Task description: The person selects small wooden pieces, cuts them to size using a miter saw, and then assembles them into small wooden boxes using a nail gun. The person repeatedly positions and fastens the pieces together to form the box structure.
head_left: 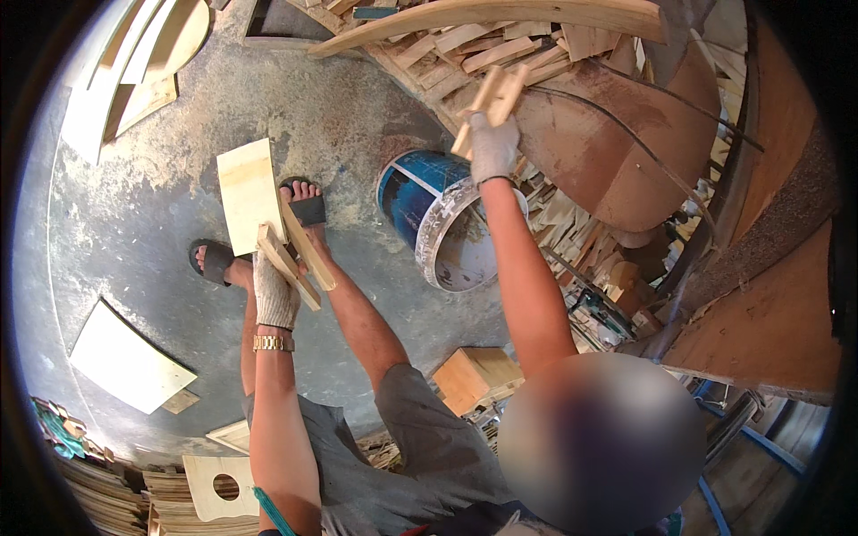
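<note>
My left hand, in a pale knitted glove with a gold watch at the wrist, is closed round wooden strips above my feet. A flat pale wooden board extends beyond them; whether board and strips are joined I cannot tell. My right hand, gloved too, reaches out far to the right. Its fingers grip a short wooden piece that looks like parallel slats. Under that forearm a blue and white bucket lies tipped on its side, its mouth toward me.
Scrap wood is heaped behind the bucket, with a long curved wooden beam across the far side. A brown machine-like surface stands at right. A pale panel lies on the floor at left, near stacked boards. A wooden block sits near my knee.
</note>
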Tool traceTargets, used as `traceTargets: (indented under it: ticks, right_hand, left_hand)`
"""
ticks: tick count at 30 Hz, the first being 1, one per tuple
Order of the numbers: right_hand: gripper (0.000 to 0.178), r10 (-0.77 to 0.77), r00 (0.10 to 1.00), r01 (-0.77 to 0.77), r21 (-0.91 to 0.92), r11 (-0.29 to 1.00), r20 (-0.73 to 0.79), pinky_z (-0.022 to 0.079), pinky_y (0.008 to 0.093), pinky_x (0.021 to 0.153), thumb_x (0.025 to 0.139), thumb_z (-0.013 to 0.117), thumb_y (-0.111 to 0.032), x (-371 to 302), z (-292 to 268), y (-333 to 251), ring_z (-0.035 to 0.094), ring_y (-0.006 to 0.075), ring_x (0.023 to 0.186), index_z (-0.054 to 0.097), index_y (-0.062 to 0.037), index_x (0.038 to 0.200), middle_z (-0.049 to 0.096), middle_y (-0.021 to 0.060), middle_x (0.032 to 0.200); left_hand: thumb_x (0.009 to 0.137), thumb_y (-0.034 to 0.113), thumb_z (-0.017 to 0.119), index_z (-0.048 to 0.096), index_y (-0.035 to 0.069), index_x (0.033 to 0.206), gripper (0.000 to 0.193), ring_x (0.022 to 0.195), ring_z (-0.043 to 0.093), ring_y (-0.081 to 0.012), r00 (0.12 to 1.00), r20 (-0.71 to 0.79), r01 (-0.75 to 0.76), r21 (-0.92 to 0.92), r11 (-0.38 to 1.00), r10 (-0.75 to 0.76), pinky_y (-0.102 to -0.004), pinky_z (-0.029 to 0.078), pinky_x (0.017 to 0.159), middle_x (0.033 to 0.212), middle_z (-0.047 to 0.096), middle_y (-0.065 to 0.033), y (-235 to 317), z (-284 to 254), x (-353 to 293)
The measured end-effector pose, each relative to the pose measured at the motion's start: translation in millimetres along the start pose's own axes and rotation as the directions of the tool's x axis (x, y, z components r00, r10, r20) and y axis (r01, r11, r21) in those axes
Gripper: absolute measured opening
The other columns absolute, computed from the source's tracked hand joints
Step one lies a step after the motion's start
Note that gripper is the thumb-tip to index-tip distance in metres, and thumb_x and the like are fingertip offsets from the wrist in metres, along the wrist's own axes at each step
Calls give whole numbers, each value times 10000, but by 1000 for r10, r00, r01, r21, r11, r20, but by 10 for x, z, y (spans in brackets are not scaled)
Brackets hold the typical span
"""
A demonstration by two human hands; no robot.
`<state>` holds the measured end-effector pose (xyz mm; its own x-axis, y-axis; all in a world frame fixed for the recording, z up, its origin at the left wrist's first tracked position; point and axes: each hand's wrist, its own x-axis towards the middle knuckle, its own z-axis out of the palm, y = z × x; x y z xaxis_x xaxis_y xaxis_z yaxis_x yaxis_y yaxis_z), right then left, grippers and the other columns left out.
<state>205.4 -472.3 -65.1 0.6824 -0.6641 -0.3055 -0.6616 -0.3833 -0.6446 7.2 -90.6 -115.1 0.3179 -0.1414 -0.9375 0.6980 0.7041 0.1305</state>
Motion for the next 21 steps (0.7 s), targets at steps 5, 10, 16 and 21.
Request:
traceTargets:
  ticks: [5,10,16,21]
  right_hand:
    - [498,-46,894,209,-323,923,446,594,446,812,767,858,-196,-406,421,-359,754,326,882,668,32,1168,753,213,972]
    - [455,-51,964,134,-312,941,262,598,408,754,788,858,-191,-222,615,-294,755,279,812,698,61,1131,767,202,932]
    - [406,-26,999,30,-114,993,44,597,403,742,798,831,-158,-616,610,186,760,277,805,677,60,1103,768,181,909]
    - [382,60,974,-6,-245,970,217,602,394,742,816,823,-135,-1209,602,-54,760,259,800,658,49,1107,772,153,912]
  left_hand:
    - [1133,407,505,516,73,1435,450,787,671,-152,1000,-6,-23,-59,998,23,-274,572,579,1086,661,-77,43,107,-47]
    - [1143,351,437,551,32,1299,373,654,642,-190,998,-57,-14,-95,995,9,-304,531,506,986,650,-101,125,278,-152]
    - [1144,348,458,514,31,1398,410,802,692,-179,999,-35,-7,-92,996,4,-271,586,560,1122,668,-120,125,250,-210]
    - [1149,343,457,496,34,1445,430,879,714,-175,998,53,-29,-47,998,32,-253,603,570,1222,661,-137,75,42,-95]
